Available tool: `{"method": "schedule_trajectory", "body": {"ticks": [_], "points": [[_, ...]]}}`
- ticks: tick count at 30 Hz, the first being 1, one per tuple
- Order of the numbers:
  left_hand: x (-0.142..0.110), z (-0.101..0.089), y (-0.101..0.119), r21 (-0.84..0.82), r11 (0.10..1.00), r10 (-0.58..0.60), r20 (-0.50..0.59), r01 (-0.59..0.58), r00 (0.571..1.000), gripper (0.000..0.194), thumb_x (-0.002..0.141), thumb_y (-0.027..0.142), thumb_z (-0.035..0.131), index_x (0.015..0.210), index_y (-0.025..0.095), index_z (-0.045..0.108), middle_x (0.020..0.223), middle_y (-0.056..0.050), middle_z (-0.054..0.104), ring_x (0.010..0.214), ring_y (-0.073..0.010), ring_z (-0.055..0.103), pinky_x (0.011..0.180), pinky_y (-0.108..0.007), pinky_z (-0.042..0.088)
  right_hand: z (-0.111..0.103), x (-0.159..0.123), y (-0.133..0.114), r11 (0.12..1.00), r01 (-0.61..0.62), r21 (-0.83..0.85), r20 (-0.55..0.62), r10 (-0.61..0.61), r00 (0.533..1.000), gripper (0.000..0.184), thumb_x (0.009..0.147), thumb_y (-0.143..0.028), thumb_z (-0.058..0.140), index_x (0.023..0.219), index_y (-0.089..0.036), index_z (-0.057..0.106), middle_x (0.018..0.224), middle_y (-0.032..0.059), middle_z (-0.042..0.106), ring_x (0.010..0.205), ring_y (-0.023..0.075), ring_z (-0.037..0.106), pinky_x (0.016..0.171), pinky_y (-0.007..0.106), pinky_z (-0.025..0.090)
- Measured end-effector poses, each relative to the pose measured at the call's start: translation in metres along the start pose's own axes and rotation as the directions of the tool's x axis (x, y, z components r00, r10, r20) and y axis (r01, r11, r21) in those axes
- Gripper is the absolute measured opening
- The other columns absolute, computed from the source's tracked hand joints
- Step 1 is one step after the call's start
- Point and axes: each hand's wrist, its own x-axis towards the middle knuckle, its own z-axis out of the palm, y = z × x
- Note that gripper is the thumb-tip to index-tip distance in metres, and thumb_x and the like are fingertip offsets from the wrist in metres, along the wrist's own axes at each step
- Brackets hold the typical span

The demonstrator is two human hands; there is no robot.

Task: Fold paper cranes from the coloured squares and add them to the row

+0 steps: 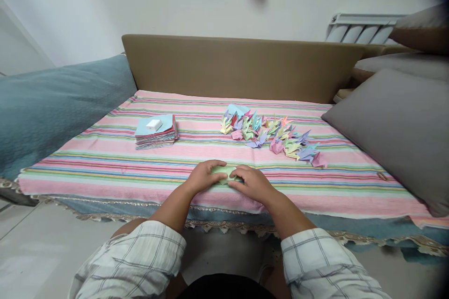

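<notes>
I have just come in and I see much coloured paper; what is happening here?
A person has the fingers of the left hand and the right hand on a piece of light green paper, over the striped cloth. Beyond them, towards the right, lie many folded paper shapes that look like cranes. To the left is a paper stack, with a small white object on top.

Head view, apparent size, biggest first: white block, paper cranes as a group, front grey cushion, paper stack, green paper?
1. Front grey cushion
2. Paper cranes, as a group
3. Paper stack
Unsure, last two: green paper vs white block; left hand and right hand partly cover the former, which is nearer.
</notes>
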Motion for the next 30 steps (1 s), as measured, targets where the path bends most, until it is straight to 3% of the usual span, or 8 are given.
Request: {"method": "schedule_trajectory", "body": {"ticks": [3,6,11,16,19,23,26,30], "points": [[0.002,-0.001,-0.004,-0.021,0.997,-0.073,-0.063,0.072,0.995,0.033,0.077,0.031,0.055,0.107,0.018,0.063,0.105,-0.004,0.067,0.094,-0.0191,0.062,0.082,-0.028,0.048,-0.001,0.001,0.001,1.0,-0.021,-0.009,0.003,0.021,1.0,0.022,0.083,-0.041,0.054,0.09,-0.022,0.064,0.092,0.0021,0.062,0.083,0.0151,0.057,0.07,0.024,0.038],[0.006,-0.003,-0.007,0.083,0.986,-0.136,-0.111,0.145,0.985,0.029,0.072,0.024,0.057,0.1,0.02,0.065,0.097,-0.002,0.069,0.088,-0.0188,0.063,0.077,-0.027,0.048,-0.001,0.002,0.001,1.0,-0.027,-0.001,0.008,0.027,1.0,0.021,0.083,-0.04,0.055,0.087,-0.022,0.064,0.09,0.0014,0.063,0.084,0.0152,0.057,0.07,0.024,0.037],[0.007,-0.005,-0.001,0.237,0.955,-0.159,-0.097,0.178,0.982,0.017,0.073,0.026,0.057,0.083,0.021,0.068,0.078,0.0,0.069,0.075,-0.018,0.062,0.065,-0.026,0.045,0.0,0.003,0.001,1.0,-0.017,0.003,0.001,0.017,1.0,0.022,0.085,-0.04,0.052,0.084,-0.022,0.064,0.088,0.0007,0.065,0.084,0.015,0.057,0.07,0.024,0.037],[0.007,-0.005,0.004,0.339,0.932,-0.113,-0.072,0.131,0.991,0.014,0.073,0.02,0.055,0.077,0.022,0.068,0.076,0.0,0.068,0.074,-0.018,0.061,0.069,-0.026,0.044,0.002,0.004,0.001,1.0,-0.026,-0.005,-0.012,0.026,1.0,0.023,0.087,-0.038,0.05,0.082,-0.021,0.064,0.084,0.0003,0.065,0.083,0.0142,0.057,0.069,0.024,0.036],[0.006,-0.006,0.007,0.337,0.941,-0.013,-0.061,0.033,0.998,0.017,0.077,0.023,0.054,0.087,0.022,0.068,0.092,-0.003,0.069,0.089,-0.0205,0.06,0.082,-0.031,0.044,0.003,0.005,0.0,0.999,-0.029,-0.029,-0.012,0.029,1.0,0.024,0.087,-0.037,0.049,0.08,-0.021,0.065,0.082,0.0007,0.064,0.081,0.0139,0.057,0.068,0.023,0.036],[0.003,-0.006,0.013,0.328,0.933,0.15,0.026,-0.15,0.988,0.048,0.07,0.044,0.067,0.113,0.025,0.059,0.121,-0.006,0.059,0.119,-0.0274,0.045,0.103,-0.043,0.026,0.004,0.005,-0.001,0.997,-0.035,-0.062,-0.013,0.034,0.999,0.026,0.088,-0.037,0.047,0.078,-0.022,0.066,0.082,0.0016,0.064,0.079,0.0144,0.058,0.067,0.024,0.037],[0.002,-0.005,0.014,0.347,0.931,0.088,0.098,-0.117,0.991,0.062,0.063,0.046,0.072,0.119,0.026,0.055,0.119,-0.008,0.061,0.117,-0.029,0.047,0.106,-0.05,0.017,0.004,0.003,0.0,0.997,-0.074,0.005,-0.037,0.074,0.997,0.024,0.082,-0.04,0.054,0.099,-0.024,0.062,0.095,0.0022,0.065,0.084,0.0168,0.059,0.07,0.026,0.04],[0.003,-0.002,0.008,0.298,0.951,0.045,0.127,-0.081,0.991,0.052,0.069,0.037,0.069,0.118,0.028,0.056,0.116,-0.004,0.063,0.109,-0.0258,0.055,0.105,-0.046,0.022,0.005,-0.001,0.006,0.962,-0.18,0.207,-0.024,0.189,0.982,0.072,0.071,-0.033,0.066,0.133,-0.028,0.032,0.112,0.0049,0.062,0.084,0.0174,0.062,0.069,0.026,0.044]]}}
